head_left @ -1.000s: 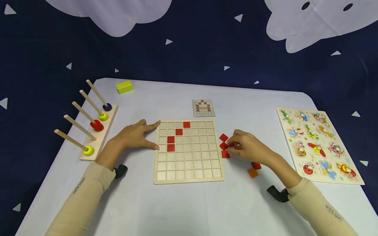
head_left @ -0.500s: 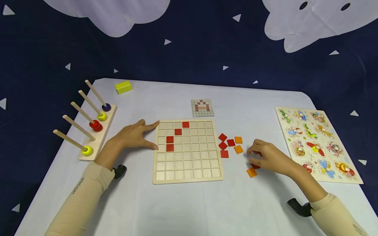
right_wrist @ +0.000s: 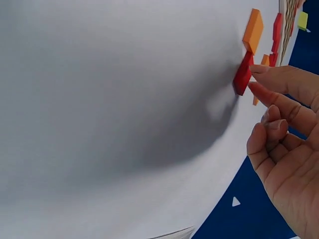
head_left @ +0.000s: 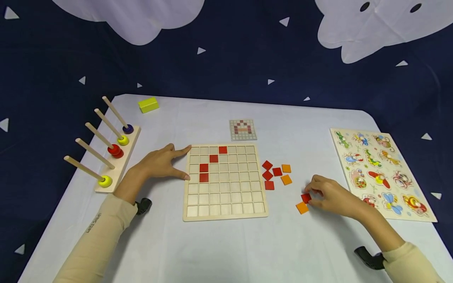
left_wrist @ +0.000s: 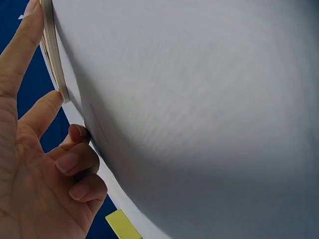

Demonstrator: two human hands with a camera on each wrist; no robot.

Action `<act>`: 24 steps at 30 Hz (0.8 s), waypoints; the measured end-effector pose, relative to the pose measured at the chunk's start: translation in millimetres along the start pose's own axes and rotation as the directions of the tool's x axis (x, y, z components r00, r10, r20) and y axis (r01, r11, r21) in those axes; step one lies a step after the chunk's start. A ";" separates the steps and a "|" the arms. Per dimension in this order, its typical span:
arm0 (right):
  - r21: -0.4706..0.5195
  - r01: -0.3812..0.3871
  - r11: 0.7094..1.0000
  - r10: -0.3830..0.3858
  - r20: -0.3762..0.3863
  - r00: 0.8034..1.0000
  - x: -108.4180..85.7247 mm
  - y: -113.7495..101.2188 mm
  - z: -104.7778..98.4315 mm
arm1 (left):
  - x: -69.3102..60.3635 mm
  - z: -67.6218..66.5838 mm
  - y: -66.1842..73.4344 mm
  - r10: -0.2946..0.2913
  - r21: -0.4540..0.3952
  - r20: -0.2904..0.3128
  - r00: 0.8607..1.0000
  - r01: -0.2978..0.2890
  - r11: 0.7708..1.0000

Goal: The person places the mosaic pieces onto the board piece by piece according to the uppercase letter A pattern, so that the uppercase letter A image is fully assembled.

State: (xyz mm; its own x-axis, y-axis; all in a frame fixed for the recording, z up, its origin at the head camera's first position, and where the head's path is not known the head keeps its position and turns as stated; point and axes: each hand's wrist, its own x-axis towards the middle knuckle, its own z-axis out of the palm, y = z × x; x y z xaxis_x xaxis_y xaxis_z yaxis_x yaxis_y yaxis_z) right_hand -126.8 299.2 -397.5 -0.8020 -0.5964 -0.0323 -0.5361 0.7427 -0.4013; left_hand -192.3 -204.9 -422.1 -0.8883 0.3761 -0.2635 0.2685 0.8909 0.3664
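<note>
A square wooden grid board (head_left: pixel 230 188) lies in the middle of the head view, with several red tiles (head_left: pixel 203 168) set in its upper-left cells. My left hand (head_left: pixel 161 162) touches the board's left edge with its thumb and forefinger spread straight. Its other fingers are curled in the left wrist view. To the board's right, my right hand (head_left: pixel 330 196) pinches a red square tile (head_left: pixel 305 198) at one corner between thumb and forefinger. That tile still lies on the table, touching an orange tile (head_left: pixel 302 208). Above the board is a small pattern card (head_left: pixel 243 130).
Loose red tiles (head_left: pixel 269 185) and two orange tiles (head_left: pixel 286 180) lie between board and right hand. A peg stand (head_left: pixel 122 167) with coloured rings is at the left, a yellow block (head_left: pixel 148 105) at the back. An insect picture board (head_left: pixel 382 173) lies at the right.
My right hand has drawn away from the tiles beside the board, moving right and toward me, and come to the farther red tile. The left hand keeps its place.
</note>
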 end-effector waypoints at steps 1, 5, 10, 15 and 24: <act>-0.002 0.004 1.000 -0.004 0.001 1.000 -1.1 1.1 1.1 | -0.2 -0.1 0.2 0.000 0.000 0.000 1.000 0.000 1.000; -0.017 0.022 1.000 -0.023 -0.011 1.000 -3.9 3.9 4.8 | 0.1 0.3 0.4 0.001 -0.012 -0.002 1.000 -0.001 1.000; -0.022 0.035 0.999 -0.036 -0.034 0.999 -4.7 5.7 7.6 | -0.1 0.1 1.0 -0.006 -0.014 -0.002 1.000 0.006 1.000; -0.022 0.052 0.998 -0.053 -0.051 0.997 -3.3 7.0 9.8 | -0.8 -1.1 1.7 -0.013 -0.016 0.002 1.000 0.014 1.000; -0.030 0.070 0.997 -0.072 -0.062 0.995 5.3 3.6 4.6 | -1.4 -1.5 1.8 -0.013 -0.021 0.004 1.000 0.013 1.000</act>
State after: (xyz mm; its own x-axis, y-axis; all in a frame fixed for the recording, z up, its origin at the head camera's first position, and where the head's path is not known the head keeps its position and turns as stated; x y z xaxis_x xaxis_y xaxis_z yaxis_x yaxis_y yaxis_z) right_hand -131.8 297.2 -403.2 -0.7763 -0.6280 0.0537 -0.5985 0.7078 -0.3752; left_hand -191.1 -204.1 -419.7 -0.8903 0.3652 -0.2721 0.2487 0.8904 0.3812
